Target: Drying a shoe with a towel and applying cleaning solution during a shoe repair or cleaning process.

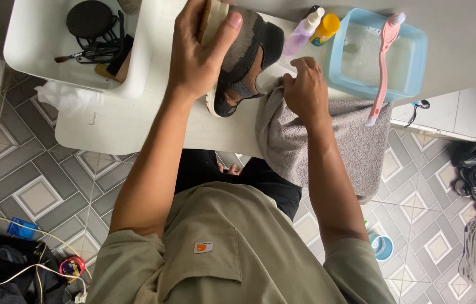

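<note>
A single head-worn camera looks steeply down from close above the person's chest, facing forward over both forearms to the near edge of the white surface (pixel 136 129), with tiled floor (pixel 41 186) visible on either side below.

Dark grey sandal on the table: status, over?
Left hand grips dark grey sandal. Right hand presses grey towel against it. Nothing blocking.

Shoe (pixel 246 56) at the table's (pixel 136 124) middle, under the left hand (pixel 198 53); right hand (pixel 305 90) on towel (pixel 328 135) draped over the near edge. Basin (pixel 378 53) with brush (pixel 384 62) toward the far right; tray (pixel 74 48) at the left corner.
</note>
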